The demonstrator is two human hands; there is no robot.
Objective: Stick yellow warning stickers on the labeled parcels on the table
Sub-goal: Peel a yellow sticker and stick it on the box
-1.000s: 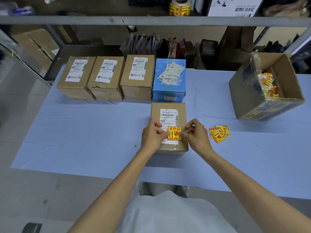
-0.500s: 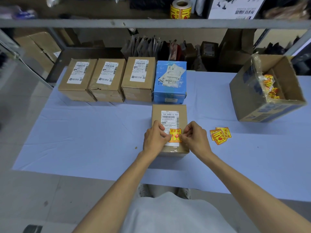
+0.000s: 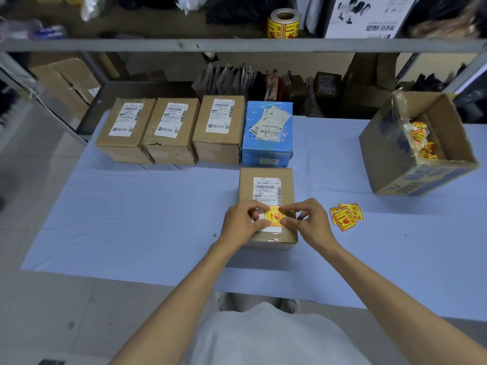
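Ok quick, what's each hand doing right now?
Left hand: pinches the yellow sticker on the parcel.
Right hand: pinches the same sticker.

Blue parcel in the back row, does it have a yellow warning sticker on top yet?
No, the blue parcel shows only white shipping labels on its top.

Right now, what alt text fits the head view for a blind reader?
A left hand and a right hand hold a yellow warning sticker against the white label of a brown parcel on a blue-covered table. Four more parcels stand in a row behind it; loose stickers lie to its right.
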